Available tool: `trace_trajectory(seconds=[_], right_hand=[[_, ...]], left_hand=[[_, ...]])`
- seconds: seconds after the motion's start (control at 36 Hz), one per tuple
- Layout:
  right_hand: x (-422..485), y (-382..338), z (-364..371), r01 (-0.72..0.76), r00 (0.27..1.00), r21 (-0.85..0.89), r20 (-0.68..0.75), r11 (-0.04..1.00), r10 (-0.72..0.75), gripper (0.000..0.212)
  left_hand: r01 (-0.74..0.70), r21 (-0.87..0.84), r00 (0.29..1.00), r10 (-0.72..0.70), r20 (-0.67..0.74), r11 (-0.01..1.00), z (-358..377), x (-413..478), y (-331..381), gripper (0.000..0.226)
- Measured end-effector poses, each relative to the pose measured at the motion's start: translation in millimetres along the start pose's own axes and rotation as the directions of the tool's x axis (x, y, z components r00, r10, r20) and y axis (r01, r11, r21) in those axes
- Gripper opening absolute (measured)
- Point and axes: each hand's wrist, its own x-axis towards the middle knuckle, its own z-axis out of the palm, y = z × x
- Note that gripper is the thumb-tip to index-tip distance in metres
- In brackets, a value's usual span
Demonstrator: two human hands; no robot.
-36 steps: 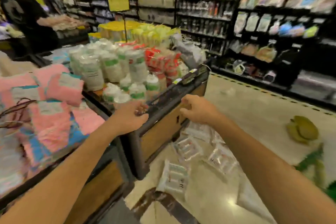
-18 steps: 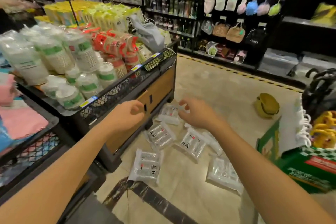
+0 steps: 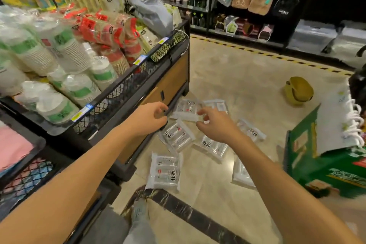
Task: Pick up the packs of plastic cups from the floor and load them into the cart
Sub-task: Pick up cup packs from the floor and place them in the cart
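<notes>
Seven flat packs (image 3: pixel 179 136) of plastic cups lie on the floor, one of them half hidden behind the right arm. Two hands (image 3: pixel 147 118) are in view. One cart (image 3: pixel 166 85) stands at the left, one green box (image 3: pixel 324 166) at the right, and one yellow basket (image 3: pixel 298 90) far right.

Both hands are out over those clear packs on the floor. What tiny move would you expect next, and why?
Probably the right hand drops onto the clear plastic cup pack beside the black mesh cart: its fingers hang open above that pack, holding nothing.
</notes>
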Motion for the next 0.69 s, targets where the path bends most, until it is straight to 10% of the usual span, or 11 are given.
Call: trace_trajectory(seconds=[0.28,0.69], right_hand=[[90.7,11.4,105.4,-0.37,0.902,0.349,-0.088,0.861,0.423,0.041],[175.2,60.9,432.7,-0.612,0.316,0.791,0.257,-0.011,0.913,0.043]], left_hand=[[-0.193,0.06,0.952,0.172,0.252,0.979,21.3,155.4,-88.1,0.042],[-0.324,0.083,0.791,0.222,0.571,0.942,236.4,355.5,-290.5,0.055]])
